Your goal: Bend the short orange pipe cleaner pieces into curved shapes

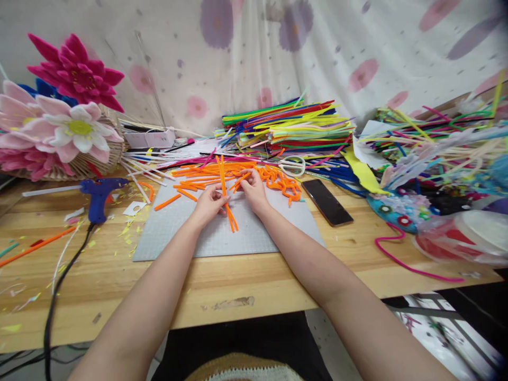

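Note:
My left hand pinches a few long orange pipe cleaners that run from the pile down over the grey cutting mat. Just to the right, my right hand has its fingers curled on the same orange pipe cleaners near their upper part. Behind both hands lies a heap of cut orange pieces, some straight and some bent into curls. A single short orange piece rests on the mat to the left.
A blue glue gun with a black cord stands left of the mat. A dark phone lies to the right, white scissors behind. Stacks of coloured pipe cleaners fill the back; fabric flowers sit at left. A pink pipe cleaner curls near the table's front edge.

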### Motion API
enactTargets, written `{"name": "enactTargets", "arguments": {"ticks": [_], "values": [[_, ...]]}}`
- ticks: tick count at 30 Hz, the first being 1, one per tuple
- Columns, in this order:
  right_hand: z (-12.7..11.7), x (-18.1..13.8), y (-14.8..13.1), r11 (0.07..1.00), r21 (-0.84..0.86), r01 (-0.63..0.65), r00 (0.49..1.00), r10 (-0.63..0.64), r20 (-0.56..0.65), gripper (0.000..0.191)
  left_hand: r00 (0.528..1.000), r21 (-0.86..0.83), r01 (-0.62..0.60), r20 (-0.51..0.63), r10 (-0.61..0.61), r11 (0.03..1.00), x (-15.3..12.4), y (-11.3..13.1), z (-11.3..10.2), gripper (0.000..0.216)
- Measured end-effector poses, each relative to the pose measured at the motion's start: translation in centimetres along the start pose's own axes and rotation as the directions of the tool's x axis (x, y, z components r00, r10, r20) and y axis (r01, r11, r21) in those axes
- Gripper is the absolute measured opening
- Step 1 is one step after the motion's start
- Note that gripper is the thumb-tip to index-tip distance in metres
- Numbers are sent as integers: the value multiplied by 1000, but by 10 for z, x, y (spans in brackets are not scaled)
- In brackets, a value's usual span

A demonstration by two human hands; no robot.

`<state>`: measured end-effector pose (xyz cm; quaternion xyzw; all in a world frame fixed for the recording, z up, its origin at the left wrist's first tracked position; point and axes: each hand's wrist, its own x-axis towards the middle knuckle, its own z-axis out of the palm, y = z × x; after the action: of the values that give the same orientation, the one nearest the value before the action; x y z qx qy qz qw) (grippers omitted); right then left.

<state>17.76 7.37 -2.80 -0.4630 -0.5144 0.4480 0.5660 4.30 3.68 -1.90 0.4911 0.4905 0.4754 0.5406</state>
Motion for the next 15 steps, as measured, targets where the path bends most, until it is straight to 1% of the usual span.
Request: {"name": "enactTargets", "arguments": {"ticks": [2,4,7,12,15], "values": [[0,0,1,998,-59,31,999,-30,17,23,999,38,-27,-23,28,999,1,-3,1,35],[1,-1,2,993,-98,62,997,-57,51,23,999,72,-39,-16,40,997,2,-4,1,32],[2,-2,4,989,-113,94,992,-84,91,24,1000,100,-27,3,26,995,2,-4,1,28],[2,-3,4,979,-176,100,992,-85,88,26,1000,70,-24,5,23,997,2,-5,0,31],[2,-3,6,965,-243,94,989,-63,130,30,998,54,-59,29,57,997,2,-6,0,37]]}}
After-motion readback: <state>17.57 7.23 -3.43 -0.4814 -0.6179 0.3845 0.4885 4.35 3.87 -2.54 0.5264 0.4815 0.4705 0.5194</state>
